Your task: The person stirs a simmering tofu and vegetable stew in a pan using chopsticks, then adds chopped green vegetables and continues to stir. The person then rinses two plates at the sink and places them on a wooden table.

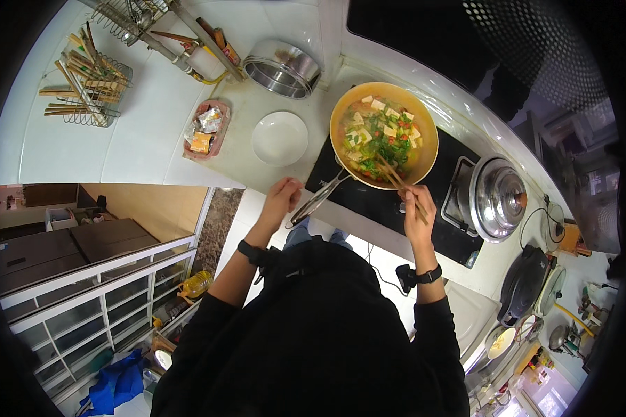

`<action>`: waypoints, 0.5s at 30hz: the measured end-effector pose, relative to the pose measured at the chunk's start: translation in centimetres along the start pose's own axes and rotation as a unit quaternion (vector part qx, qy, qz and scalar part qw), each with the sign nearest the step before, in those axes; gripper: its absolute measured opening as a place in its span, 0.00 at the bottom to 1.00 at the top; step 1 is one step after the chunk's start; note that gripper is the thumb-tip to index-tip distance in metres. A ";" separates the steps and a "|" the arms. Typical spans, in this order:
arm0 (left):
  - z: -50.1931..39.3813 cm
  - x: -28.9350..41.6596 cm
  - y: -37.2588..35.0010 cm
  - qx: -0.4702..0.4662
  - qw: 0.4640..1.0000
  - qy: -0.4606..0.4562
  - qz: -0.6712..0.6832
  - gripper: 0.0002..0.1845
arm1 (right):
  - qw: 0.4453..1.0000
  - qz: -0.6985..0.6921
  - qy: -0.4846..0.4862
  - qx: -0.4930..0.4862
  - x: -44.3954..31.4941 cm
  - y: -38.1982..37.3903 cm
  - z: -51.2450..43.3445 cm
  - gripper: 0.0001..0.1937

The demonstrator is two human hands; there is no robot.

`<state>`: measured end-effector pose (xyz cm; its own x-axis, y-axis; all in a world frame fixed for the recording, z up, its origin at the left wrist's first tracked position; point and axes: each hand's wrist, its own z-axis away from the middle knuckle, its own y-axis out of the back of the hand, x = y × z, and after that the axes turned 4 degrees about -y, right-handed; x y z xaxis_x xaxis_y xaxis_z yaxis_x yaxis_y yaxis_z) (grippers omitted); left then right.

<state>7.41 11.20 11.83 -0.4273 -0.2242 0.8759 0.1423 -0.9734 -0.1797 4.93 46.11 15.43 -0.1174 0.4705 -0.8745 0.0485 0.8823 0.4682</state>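
My right hand [419, 212] is closed around a pair of wooden chopsticks [391, 173]. Their tips reach among the leafy greens near the front of a yellow-lined frying pan [339, 125]. White tofu cubes [390, 131], chopped greens [394, 151] and red pieces lie in broth inside it. The pan stands on a black glass cooktop [365, 203], its metal handle [321, 197] pointing toward me. Just left of that handle hovers my left hand [283, 195], fingers curled, with nothing visible in it. A white plate [280, 138] rests on the counter beyond my left hand.
Left of the plate sits a pink tray [223, 136] holding packets. A steel pot [283, 68] stands by the wall. On the cooktop's right is a lidded steel pot [498, 198]. Wire baskets of chopsticks [91, 94] hang at left. A range hood [422, 26] overhangs the back.
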 end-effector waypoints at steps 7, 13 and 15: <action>-6.7 -6.9 10.5 0.068 0.992 0.095 -0.041 0.15 | 0.998 0.061 0.008 0.029 -2.3 -2.1 1.5 0.07; -13.3 -12.6 13.9 0.087 0.986 0.130 -0.051 0.17 | 0.987 0.125 -0.011 0.105 -6.2 -5.8 3.9 0.07; -15.1 -13.5 13.9 0.100 0.986 0.128 -0.034 0.16 | 0.985 0.123 -0.010 0.122 -7.2 -7.0 4.9 0.08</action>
<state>1.64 -0.03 -9.25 -0.6492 -0.1875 0.7372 0.2681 -0.9634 -0.0090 10.30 36.59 17.87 -0.0522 0.6680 -0.7424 0.3095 0.7176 0.6239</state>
